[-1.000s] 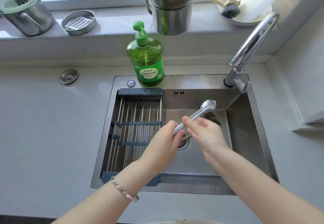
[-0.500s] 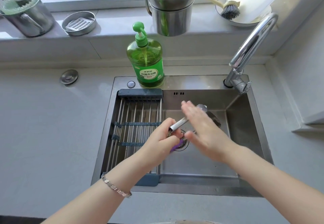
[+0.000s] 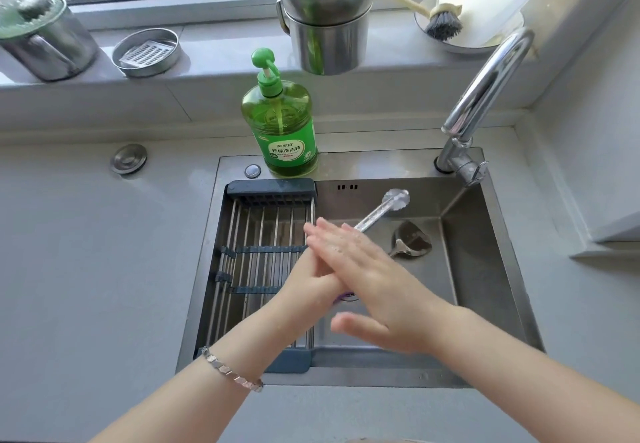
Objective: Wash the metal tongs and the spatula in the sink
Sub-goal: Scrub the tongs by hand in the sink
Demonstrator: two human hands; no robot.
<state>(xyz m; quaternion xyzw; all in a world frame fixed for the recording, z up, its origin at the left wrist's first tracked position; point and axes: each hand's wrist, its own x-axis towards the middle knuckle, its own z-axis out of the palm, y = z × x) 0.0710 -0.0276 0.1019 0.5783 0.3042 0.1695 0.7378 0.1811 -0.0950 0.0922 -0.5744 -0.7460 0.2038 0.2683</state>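
Mid-frame over the sink (image 3: 491, 297): left hand (image 3: 311, 280) closed round the metal tongs (image 3: 381, 210) as an anchor, right hand (image 3: 367, 280) flat, empty, seemingly rubbing along them; spatula (image 3: 412, 241) lying right, awaiting washing.

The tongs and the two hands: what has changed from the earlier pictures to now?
The right hand let go of the tongs and slid flat across them, over the left hand, its fingers now pointing left. The left hand kept its grip on the handle end. The tongs point up-right as before. The spatula, soap bottle and drying rack stayed in place.
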